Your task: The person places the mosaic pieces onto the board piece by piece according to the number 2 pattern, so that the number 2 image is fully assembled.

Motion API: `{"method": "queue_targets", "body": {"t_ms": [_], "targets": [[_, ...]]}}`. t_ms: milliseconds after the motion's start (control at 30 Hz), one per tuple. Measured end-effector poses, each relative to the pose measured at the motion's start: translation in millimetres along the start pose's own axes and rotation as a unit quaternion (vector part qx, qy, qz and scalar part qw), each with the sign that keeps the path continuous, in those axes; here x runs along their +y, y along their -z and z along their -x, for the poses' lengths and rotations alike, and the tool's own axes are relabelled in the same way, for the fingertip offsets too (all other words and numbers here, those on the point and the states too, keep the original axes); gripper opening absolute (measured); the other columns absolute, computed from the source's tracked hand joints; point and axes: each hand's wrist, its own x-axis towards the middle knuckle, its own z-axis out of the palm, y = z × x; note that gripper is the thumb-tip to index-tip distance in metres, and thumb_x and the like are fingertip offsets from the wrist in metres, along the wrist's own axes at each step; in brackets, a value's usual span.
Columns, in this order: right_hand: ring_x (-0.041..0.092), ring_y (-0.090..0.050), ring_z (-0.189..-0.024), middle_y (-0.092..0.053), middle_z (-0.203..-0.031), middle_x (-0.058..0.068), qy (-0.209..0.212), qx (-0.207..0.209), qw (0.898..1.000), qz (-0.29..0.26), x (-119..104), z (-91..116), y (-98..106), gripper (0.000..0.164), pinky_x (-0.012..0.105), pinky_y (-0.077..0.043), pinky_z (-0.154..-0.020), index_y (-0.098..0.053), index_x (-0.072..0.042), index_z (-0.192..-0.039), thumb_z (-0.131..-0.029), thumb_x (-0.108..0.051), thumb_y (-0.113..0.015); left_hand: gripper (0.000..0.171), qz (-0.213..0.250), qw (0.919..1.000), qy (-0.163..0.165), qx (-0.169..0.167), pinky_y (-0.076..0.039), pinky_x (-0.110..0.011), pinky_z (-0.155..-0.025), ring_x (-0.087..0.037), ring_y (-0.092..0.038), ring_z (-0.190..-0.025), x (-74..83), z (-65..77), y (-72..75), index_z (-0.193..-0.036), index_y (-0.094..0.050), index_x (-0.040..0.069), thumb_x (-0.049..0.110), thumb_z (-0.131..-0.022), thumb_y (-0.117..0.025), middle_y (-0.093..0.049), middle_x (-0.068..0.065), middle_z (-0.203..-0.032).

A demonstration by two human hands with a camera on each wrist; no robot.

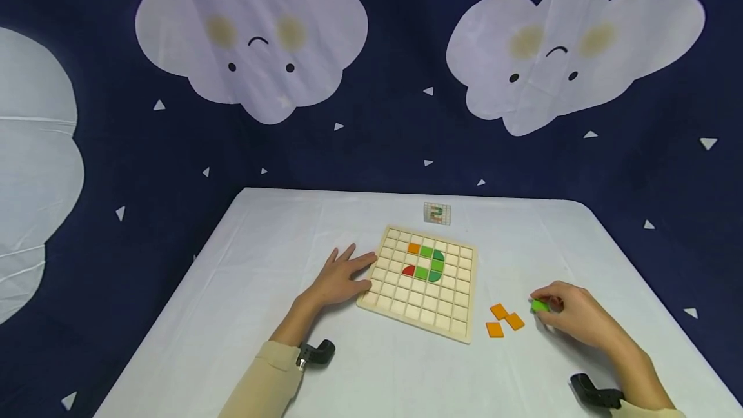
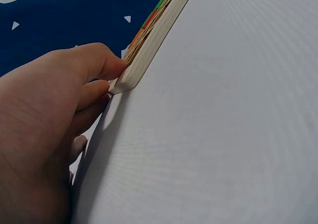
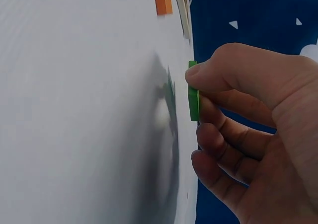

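Note:
A green square tile [image 3: 194,105] is pinched between the thumb and fingers of my right hand [image 1: 580,315], raised off the white cloth with its shadow beside it in the right wrist view. My left hand [image 1: 338,279] lies at the left side of the wooden grid board [image 1: 413,324], fingers spread, thumb and forefinger touching its edge. On the board, an orange square [image 1: 413,248], several light green squares [image 1: 426,252], two dark green quarter-round pieces [image 1: 435,276] and a red quarter-round piece [image 1: 409,271] form a curved figure.
Three orange square tiles [image 1: 495,329] lie on the cloth between the board and my right hand. A small pattern card [image 1: 437,213] is behind the board. The white-covered table [image 1: 278,224] ends at a dark blue curtain [image 1: 400,147] with clouds.

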Motion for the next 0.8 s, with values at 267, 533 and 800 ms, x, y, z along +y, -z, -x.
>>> {"method": "queue_targets", "body": {"t_ms": [267,533,800], "targets": [[0.016,-0.047,-0.074,-0.057,-0.081,-0.005,0.017,0.008,1.0,-0.011,-8.9,-10.8,-7.3,0.028,0.025,-0.038,-0.058,-0.073,-0.012,-0.102,-0.075,-0.014,-0.08,0.06,-0.003,1.0,0.003,-0.005,0.001,-0.049,-0.115,-0.025,-0.016,-0.144,0.7,-0.8,-1.1,-0.144,-0.046,0.025,0.044,-0.088,-0.06,-0.041,0.012,-0.146],[0.016,-0.05,-0.075,-0.06,-0.086,-0.006,0.048,0.037,0.998,-0.028,-15.7,-17.3,-11.3,0.03,0.025,-0.042,-0.059,-0.073,-0.012,-0.104,-0.075,-0.014,-0.08,0.06,-0.005,1.0,0.002,-0.006,0.0,-0.049,-0.115,-0.025,-0.016,-0.144,-0.6,-0.7,0.1,-0.144,-0.046,0.025,0.044,-0.088,-0.059,-0.042,0.012,-0.146],[0.017,-0.05,-0.077,-0.062,-0.09,-0.006,0.048,0.024,0.998,-0.04,-26.0,-26.8,-16.4,0.028,0.026,-0.044,-0.061,-0.074,-0.012,-0.104,-0.077,-0.013,-0.079,0.06,-0.001,1.0,0.003,-0.006,0.001,-0.049,-0.115,-0.024,-0.015,-0.144,-1.3,-0.8,-0.3,-0.144,-0.047,0.025,0.043,-0.088,-0.06,-0.042,0.011,-0.146]]}}
